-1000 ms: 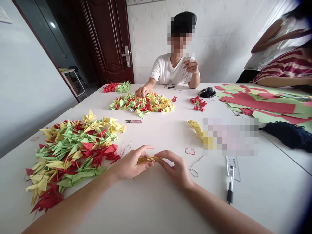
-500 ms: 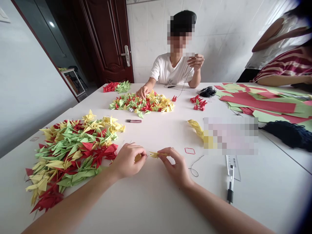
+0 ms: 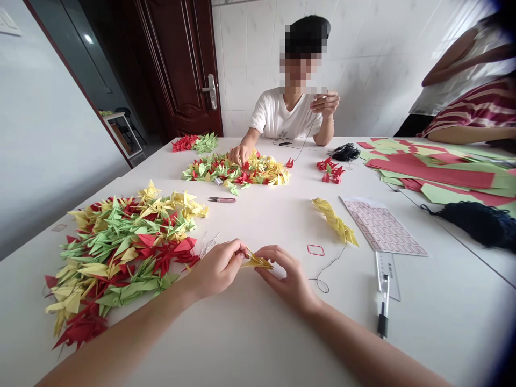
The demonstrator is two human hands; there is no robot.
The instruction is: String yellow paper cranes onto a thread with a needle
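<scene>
Both of my hands meet over the white table, at a yellow folded-paper crane. My left hand is closed in a pinch at the crane's left end; whether a needle is also between its fingertips is too small to tell. With thumb and fingers, my right hand pinches the crane from the right. Left of my hands lies a big pile of red, green and yellow paper cranes. On the right, a strung row of yellow cranes trails a dark thread.
Small thread snips lie ahead. At right are a label sheet, a ruler, a pen, dark yarn and paper strips. Opposite, a co-worker's hand rests on another crane pile.
My hands have drawn closer together. The crane between them has turned, its points now spread to the right, and the left fingertips have come up against it.
</scene>
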